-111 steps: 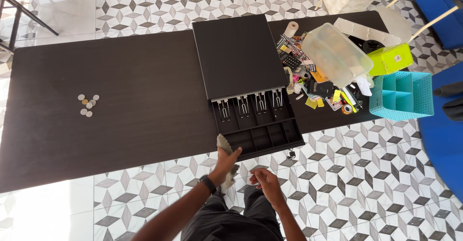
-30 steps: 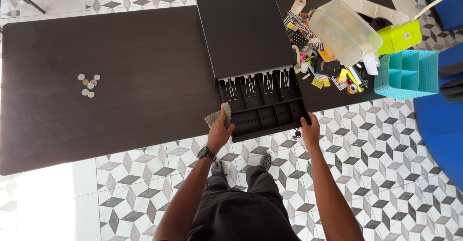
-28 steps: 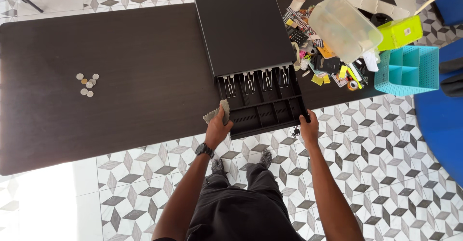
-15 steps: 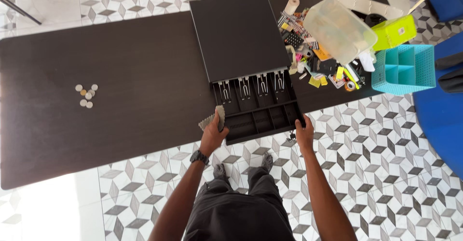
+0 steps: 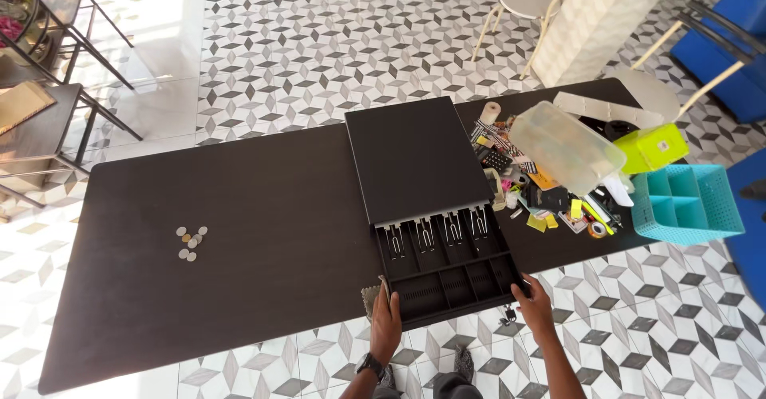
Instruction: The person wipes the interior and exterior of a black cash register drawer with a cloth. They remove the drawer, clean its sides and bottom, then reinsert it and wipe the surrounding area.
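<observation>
The black cash drawer (image 5: 449, 275) stands pulled out of its flat black case (image 5: 415, 159), jutting past the near edge of the long dark table (image 5: 239, 287). Its tray shows four bill slots with metal clips at the far side and a row of coin cups at the near side, all bare. It looks like a stiff box of metal and hard plastic, probably weighty for its size and liable to tip on its runners when hanging out this far, so the two near corners of the front panel seem the soundest places to grip it.

The left hand (image 5: 385, 325) sits at the drawer's near left corner, fingers curled, pinning a small grey-green cloth (image 5: 371, 299) against the table edge; the cloth is soft and limp. The right hand (image 5: 533, 306) closes over the near right corner of the drawer front, thumb on top. A small bunch of keys (image 5: 508, 316) hangs from the front panel just beside that hand.

Well to the left on the table lies a little cluster of coins (image 5: 190, 242). To the right of the case is a heap of stationery (image 5: 542, 203), with a clear plastic tub (image 5: 566, 148) tipped over it, a lime-green box (image 5: 653, 148) behind, and a turquoise divided basket (image 5: 686, 203) at the far right end.
</observation>
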